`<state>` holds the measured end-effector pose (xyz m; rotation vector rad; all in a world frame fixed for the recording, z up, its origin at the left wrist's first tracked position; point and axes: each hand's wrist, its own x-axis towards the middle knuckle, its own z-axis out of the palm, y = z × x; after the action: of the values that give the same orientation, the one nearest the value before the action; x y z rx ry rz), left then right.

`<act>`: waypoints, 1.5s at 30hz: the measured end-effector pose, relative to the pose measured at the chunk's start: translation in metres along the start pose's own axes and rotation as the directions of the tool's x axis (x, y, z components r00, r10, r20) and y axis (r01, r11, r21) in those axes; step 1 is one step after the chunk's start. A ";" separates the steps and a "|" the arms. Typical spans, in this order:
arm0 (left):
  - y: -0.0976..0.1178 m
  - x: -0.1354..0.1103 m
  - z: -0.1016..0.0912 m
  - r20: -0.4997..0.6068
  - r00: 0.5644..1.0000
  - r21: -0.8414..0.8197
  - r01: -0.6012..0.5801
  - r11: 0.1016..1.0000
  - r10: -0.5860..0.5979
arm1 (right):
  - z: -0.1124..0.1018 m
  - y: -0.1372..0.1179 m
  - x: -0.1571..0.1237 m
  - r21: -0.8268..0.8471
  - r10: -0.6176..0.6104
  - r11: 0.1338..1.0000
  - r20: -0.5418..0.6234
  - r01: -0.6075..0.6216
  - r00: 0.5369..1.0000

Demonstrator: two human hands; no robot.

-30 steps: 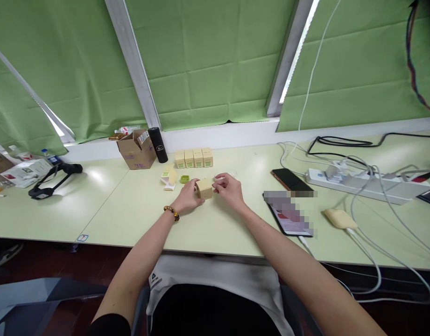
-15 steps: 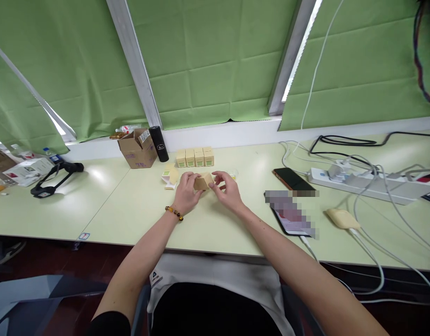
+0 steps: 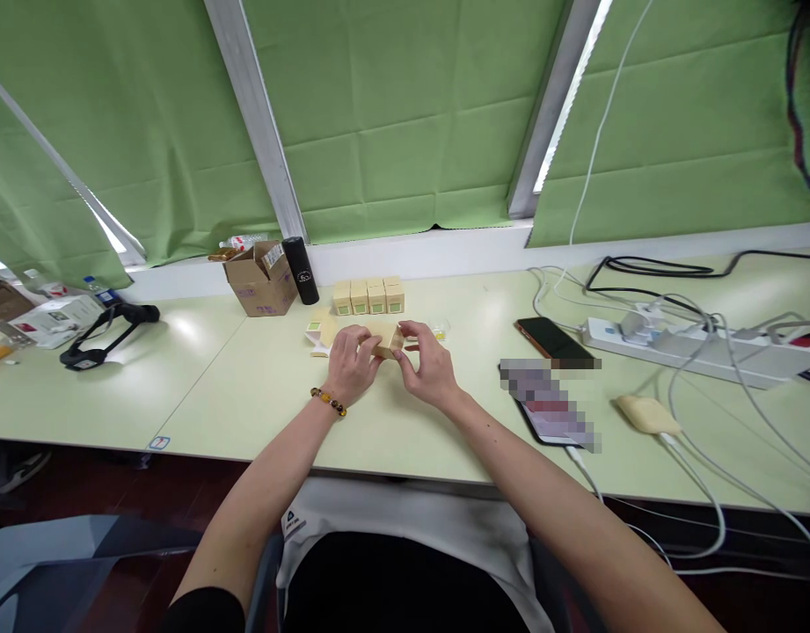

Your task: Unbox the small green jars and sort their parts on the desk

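Note:
My left hand [image 3: 350, 362] and my right hand [image 3: 427, 365] both grip a small tan carton [image 3: 386, 339] just above the pale green desk [image 3: 246, 387]. The carton is tilted between my fingers. A beaded bracelet [image 3: 326, 400] sits on my left wrist. Behind the carton stands a row of several matching small cartons [image 3: 368, 297]. A flat unfolded carton piece [image 3: 319, 331] lies left of my hands, and a small clear item [image 3: 438, 331] lies just right of them.
An open cardboard box [image 3: 262, 279] and a black bottle [image 3: 300, 271] stand at the back. Two phones [image 3: 548, 340] lie to the right, near a power strip [image 3: 695, 347] with tangled cables. A black strap device [image 3: 101, 334] lies at the left.
The carton has been tipped from upright onto a slant and both hands have closed round it. The small green lid seen earlier beside my left hand is now hidden.

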<state>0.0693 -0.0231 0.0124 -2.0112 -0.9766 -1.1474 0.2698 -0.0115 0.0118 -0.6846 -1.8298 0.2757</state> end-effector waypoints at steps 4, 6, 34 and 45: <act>0.000 -0.002 0.001 0.061 0.997 -0.041 0.045 0.998 -0.043 | 0.000 -0.001 -0.001 -0.067 0.010 0.998 0.065 -0.006 0.998; 0.000 -0.002 0.001 0.108 0.992 -0.078 0.079 0.994 -0.071 | -0.001 -0.002 -0.001 -0.057 0.029 0.998 0.080 -0.025 0.996; 0.004 0.000 -0.005 0.368 0.930 -0.129 0.070 0.989 -0.018 | 0.000 0.003 0.000 -0.179 0.202 0.971 0.248 -0.160 0.947; 0.003 -0.002 -0.004 0.384 0.904 -0.206 0.283 0.937 -0.188 | -0.008 0.000 0.008 -0.005 0.335 0.941 0.121 -0.337 0.934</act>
<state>0.0695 -0.0286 0.0123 -2.4230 -1.3463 -1.0974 0.2753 -0.0076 0.0207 -0.9899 -1.8154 0.5675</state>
